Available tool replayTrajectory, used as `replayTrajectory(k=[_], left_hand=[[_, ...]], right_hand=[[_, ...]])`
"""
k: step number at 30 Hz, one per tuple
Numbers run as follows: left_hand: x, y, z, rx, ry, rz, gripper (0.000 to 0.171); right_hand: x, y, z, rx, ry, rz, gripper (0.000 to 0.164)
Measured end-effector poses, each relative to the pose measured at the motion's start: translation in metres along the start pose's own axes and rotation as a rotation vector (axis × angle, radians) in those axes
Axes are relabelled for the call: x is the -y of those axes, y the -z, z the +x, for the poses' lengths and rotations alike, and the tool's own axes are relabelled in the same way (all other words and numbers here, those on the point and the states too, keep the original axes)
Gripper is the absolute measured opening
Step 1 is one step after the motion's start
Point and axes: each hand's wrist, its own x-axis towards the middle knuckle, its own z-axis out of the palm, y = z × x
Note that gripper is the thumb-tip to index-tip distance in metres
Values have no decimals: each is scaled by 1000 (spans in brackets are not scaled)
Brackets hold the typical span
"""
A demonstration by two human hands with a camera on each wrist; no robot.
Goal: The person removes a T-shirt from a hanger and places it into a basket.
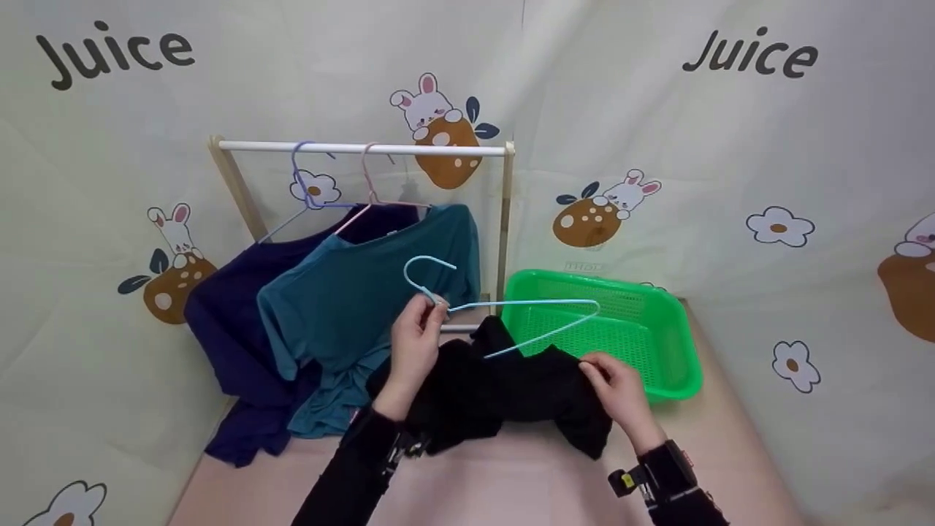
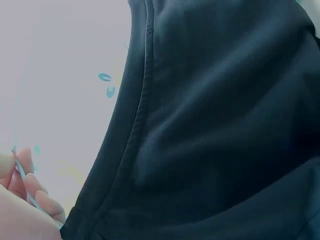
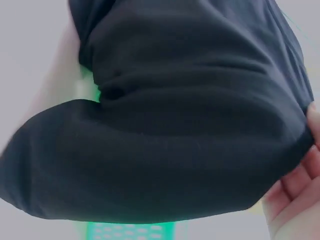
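Note:
A light blue clothes hanger (image 1: 540, 302) is pinched just below its hook by my left hand (image 1: 415, 343). One end of it stands out above a black shirt (image 1: 518, 394), and its lower bar runs down behind the cloth. My right hand (image 1: 617, 387) pinches the shirt's upper right edge between thumb and fingers. In the left wrist view, the shirt's stitched neckband (image 2: 135, 115) passes close to the left hand (image 2: 30, 200). A sleeve-like fold (image 3: 165, 160) fills the right wrist view, beside the right fingers (image 3: 297, 182). The hanger's other end is hidden.
A rack with a white rail (image 1: 438, 150) stands at the back left. From it hang a teal shirt (image 1: 365, 299) on a pink hanger and a navy shirt (image 1: 234, 329) on a purple one. Behind my right hand is a green basket (image 1: 683, 351). Printed cloth walls surround the table (image 1: 540, 482).

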Motion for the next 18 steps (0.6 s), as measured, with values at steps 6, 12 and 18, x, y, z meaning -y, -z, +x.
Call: replayTrajectory(k=[6,12,18], left_hand=[[7,-9,-11,53,-29,139,8],[9,-19,-15,115,-107,199,8],[8,-28,-18,145,-175,205,9]], right_hand=[[6,4,8,-18,-68,79,41],[15,10,18,-72,193,-56,60],[19,5,18,-21,349,-123,35]])
